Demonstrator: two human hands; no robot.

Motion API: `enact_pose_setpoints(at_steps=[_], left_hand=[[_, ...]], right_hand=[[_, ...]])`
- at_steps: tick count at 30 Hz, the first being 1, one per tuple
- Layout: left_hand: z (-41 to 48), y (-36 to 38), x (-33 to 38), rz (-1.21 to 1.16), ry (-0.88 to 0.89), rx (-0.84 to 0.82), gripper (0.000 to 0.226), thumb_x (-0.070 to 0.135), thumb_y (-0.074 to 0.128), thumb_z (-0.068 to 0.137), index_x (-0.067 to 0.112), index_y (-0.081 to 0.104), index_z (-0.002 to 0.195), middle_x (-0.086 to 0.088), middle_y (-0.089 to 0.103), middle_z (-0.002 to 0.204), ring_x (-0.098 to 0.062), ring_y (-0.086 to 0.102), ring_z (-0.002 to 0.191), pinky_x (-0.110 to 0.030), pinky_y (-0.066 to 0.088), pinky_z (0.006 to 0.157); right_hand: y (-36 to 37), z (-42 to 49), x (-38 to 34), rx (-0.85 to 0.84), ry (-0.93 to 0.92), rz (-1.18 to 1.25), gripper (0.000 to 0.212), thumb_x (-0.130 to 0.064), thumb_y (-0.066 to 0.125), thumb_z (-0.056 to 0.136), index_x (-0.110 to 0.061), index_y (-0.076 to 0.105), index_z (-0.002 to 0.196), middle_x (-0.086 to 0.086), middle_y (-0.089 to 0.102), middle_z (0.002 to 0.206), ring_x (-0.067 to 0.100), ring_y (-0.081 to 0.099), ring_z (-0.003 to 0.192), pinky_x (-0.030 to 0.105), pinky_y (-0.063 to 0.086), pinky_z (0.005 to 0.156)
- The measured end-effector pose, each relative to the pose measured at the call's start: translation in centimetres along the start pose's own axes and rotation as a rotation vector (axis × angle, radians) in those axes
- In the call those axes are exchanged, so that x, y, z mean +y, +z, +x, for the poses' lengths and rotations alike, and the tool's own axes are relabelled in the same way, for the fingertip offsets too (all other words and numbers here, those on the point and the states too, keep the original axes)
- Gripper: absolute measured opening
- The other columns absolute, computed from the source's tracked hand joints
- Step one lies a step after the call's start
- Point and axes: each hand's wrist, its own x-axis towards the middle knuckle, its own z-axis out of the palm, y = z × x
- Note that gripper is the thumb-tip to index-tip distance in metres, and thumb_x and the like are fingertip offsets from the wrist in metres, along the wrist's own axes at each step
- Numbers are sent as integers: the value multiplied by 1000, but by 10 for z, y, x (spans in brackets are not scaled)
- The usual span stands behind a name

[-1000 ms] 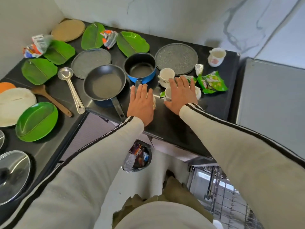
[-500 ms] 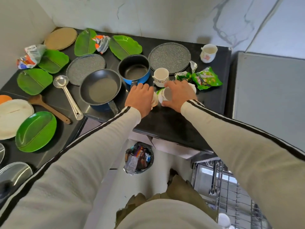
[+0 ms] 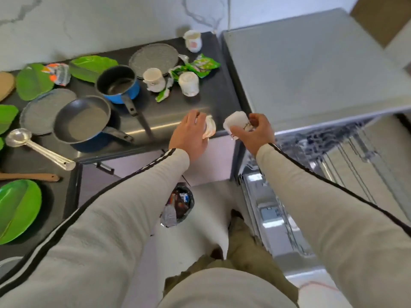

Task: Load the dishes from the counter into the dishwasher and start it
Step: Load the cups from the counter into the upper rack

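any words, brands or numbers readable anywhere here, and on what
No text is readable.
Green snack wrapper: print too blurred.
Orange and white wrapper: print too blurred.
Back cup: reddish mark, not legible.
White cup in the right hand: dark marking, blurred.

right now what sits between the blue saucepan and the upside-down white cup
In the head view, an upright white mug and a crumpled green wrapper lie between the blue saucepan and the upside-down white cup.

Bright, even light; pale glare streaks the dark bench point(image 3: 164, 118). Shadows are soft. Motion blur smears the dishwasher rack point(image 3: 347, 152); wide-angle distortion bends the edges.
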Motion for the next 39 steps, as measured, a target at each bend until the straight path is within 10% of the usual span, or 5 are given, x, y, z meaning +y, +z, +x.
enact_pose_setpoints(at_steps=[15, 39], left_hand=[[-22, 135, 210, -117, 379, -345, 71, 13, 77, 81, 9, 40, 142, -9, 38, 150, -31, 42, 136, -39, 44, 105], [60, 334, 280, 328, 197, -639, 44, -2, 50, 88, 3, 41, 132, -21, 47, 130, -40, 63, 99, -47, 54, 71]], right_hand=[[-176, -68, 218, 165, 458, -101, 77, -35, 83, 57, -28, 52, 127, -1, 63, 118, 21, 63, 104, 42, 55, 90], [-172, 19, 386, -106, 335, -277, 76, -18, 82, 70, -28, 40, 133, -2, 55, 119, 24, 54, 110, 27, 41, 85]])
